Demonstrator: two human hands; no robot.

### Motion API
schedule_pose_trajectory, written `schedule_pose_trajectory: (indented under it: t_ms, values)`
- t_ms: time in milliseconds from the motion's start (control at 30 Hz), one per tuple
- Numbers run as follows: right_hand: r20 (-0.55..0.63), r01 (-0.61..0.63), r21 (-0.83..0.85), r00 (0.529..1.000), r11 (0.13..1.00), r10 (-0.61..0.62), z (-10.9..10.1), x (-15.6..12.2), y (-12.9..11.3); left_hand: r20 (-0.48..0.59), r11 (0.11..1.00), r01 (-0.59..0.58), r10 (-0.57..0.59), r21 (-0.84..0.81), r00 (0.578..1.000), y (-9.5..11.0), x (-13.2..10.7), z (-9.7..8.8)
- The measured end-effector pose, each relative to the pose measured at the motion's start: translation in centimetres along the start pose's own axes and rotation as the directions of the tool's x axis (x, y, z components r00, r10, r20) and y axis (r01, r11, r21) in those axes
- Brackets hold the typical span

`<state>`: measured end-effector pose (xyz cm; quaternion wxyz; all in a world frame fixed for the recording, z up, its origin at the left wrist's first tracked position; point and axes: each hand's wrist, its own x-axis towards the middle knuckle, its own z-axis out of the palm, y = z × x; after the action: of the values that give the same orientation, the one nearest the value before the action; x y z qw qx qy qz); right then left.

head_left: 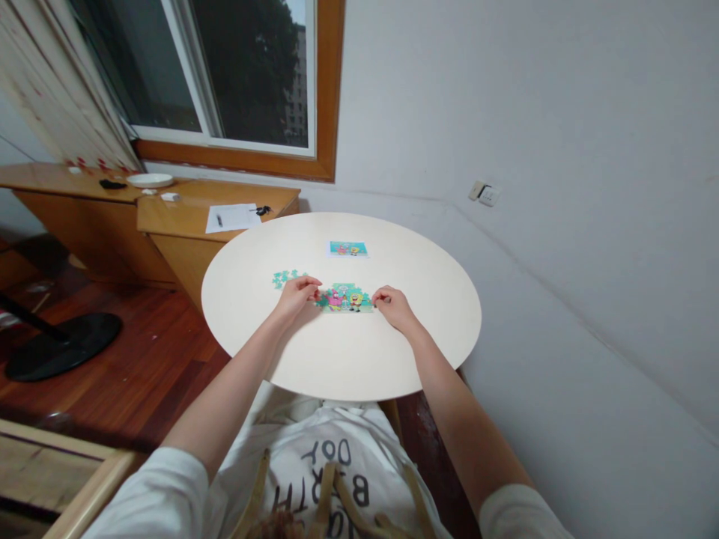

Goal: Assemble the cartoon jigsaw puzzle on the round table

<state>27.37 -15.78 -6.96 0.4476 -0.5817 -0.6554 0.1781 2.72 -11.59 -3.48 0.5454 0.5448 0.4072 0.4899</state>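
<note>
A partly assembled jigsaw puzzle with cartoon figures on a teal ground lies flat on the round white table. My left hand is at its left edge, thumb and fingers drawn together; whatever they pinch is too small to make out. At the right edge of the puzzle, my right hand has its fingers curled in, and I cannot tell if a piece is between them. Loose teal puzzle pieces lie in a cluster just behind my left hand. Farther back is a reference picture with similar figures.
A wooden cabinet beyond the table's left side holds a paper sheet, a white plate and small items. The wall runs close along the right. A black round stand base sits on the floor.
</note>
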Motion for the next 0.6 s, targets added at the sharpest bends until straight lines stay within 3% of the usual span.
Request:
schedule_pose_trajectory:
  t_ms: [167,400,600]
  values:
    - [0.043,0.026,-0.024,0.999,0.999,-0.025,0.10,-0.17,-0.36,-0.007,1.000,0.000,0.000,0.004,1.000,0.10,-0.03,0.03]
    - [-0.036,0.031,-0.061,0.999,0.998,-0.033,-0.10,0.01,-0.19,-0.030,1.000,-0.014,0.014,0.016,0.999,0.05,0.03,-0.02]
    - [-0.014,0.056,-0.109,0.998,0.992,-0.058,0.10,-0.10,-0.53,-0.082,0.997,-0.045,0.050,0.063,0.995,-0.33,0.42,-0.20]
